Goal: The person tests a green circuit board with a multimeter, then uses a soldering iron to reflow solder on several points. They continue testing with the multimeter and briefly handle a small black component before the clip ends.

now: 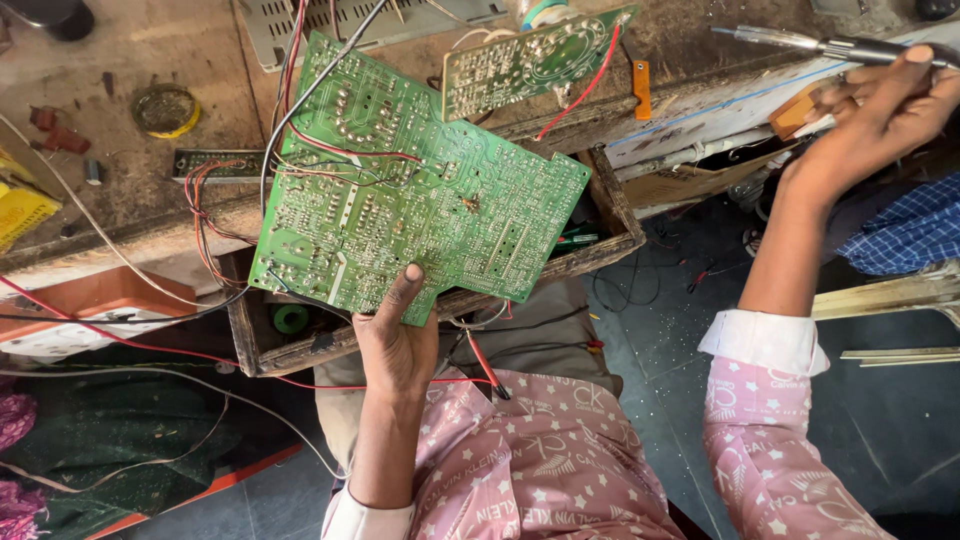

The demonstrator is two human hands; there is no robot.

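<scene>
Two hands are at work, each closed on something. The left hand (395,345) pinches the lower edge of a large green circuit board (415,185), thumb pressed on its solder side, and holds it tilted above an open wooden drawer (610,215). The right hand (880,110) is clenched around the dark handle of a soldering iron (800,42), its metal tip pointing left over the workbench's (160,45) front edge, well apart from the board. Red, black and white wires (215,215) trail from the board's left edge. A smaller green board (530,60) lies near the bench's back edge, a round yellow tin (166,110) toward its left end. Below, a grey tiled floor (880,420) shows beside pink star-print sleeves.
</scene>
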